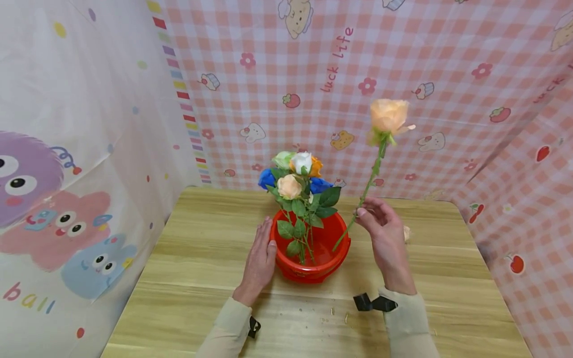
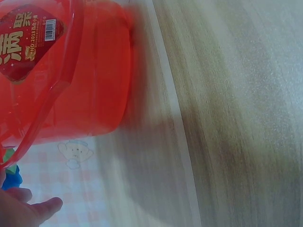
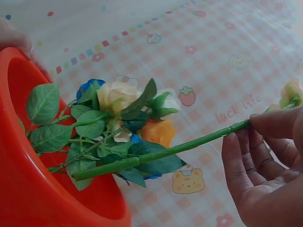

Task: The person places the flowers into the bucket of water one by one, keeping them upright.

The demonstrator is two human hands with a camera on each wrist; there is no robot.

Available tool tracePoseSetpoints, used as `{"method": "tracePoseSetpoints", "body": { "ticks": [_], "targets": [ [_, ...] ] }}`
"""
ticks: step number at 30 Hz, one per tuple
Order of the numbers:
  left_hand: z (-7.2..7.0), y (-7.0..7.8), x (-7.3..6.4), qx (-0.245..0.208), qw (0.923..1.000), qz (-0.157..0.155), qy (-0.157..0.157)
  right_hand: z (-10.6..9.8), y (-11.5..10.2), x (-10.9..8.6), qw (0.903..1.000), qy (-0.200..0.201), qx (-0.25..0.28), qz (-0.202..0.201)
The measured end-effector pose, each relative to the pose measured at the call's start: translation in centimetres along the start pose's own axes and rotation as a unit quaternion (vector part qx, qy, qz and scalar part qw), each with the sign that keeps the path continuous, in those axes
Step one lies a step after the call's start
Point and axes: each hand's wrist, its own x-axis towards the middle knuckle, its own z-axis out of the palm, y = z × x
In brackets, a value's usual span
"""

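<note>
A red plastic bucket [image 1: 313, 271] stands on the wooden table with several artificial roses in it: blue, white, green, orange and a peach rose [image 1: 289, 186] at the front. My left hand [image 1: 259, 256] rests against the bucket's left side with straight fingers. Between thumb and fingertips, my right hand [image 1: 386, 233] pinches the bare green stem of a larger peach rose [image 1: 388, 117]. That rose leans to the right, its bloom high above the hand. In the right wrist view the cut end of its stem [image 3: 109, 168] overlaps the bucket opening and the leaves.
Light wood table [image 1: 188, 278] has small wet-looking bits [image 1: 333, 312] in front of the bucket. A pale petal [image 1: 407, 232] lies behind the right hand. Patterned cloth [image 1: 268, 59] hangs behind and on both sides. Black straps [image 1: 376, 302] hang at the wrists.
</note>
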Motion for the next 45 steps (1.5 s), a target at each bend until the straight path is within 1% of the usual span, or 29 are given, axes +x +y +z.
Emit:
{"method": "tracePoseSetpoints", "body": {
  "ticks": [10, 14, 19, 23, 27, 30, 35, 41, 45],
  "targets": [
    [0.1, -0.2, 0.0, 0.005, 1.0, -0.003, -0.004, 1.4, 1.4, 0.9, 0.9986, -0.021, -0.04, -0.028],
    [0.1, -0.3, 0.0, 0.005, 0.9999, -0.007, -0.006, 2.0, 2.2, 1.2, 0.997, -0.023, -0.063, -0.038],
    [0.1, -0.4, 0.0, 0.005, 0.9999, -0.01, -0.008, 2.7, 3.0, 1.5, 0.9943, -0.037, -0.085, -0.052],
    [0.1, -0.4, 0.0, 0.005, 0.9999, -0.007, -0.006, 3.1, 3.9, 1.8, 0.993, -0.046, -0.096, -0.052],
    [0.1, -0.3, 0.0, 0.006, 0.9999, -0.01, -0.008, 3.5, 4.7, 1.9, 0.9932, -0.051, -0.093, -0.048],
    [0.1, -0.3, 0.0, 0.007, 0.9999, -0.01, -0.007, 3.8, 5.3, 2.0, 0.9919, -0.053, -0.106, -0.047],
    [0.2, -0.3, 0.1, 0.006, 1.0, -0.006, -0.004, 4.0, 6.0, 2.0, 0.9849, -0.052, -0.157, -0.051],
    [0.1, -0.3, 0.0, 0.007, 0.9999, -0.008, -0.008, 4.3, 6.8, 2.0, 0.9754, -0.067, -0.2, -0.063],
    [0.1, -0.3, 0.0, 0.007, 0.9999, -0.009, -0.008, 4.5, 7.1, 2.0, 0.9651, -0.08, -0.242, -0.062]
  ]
}}
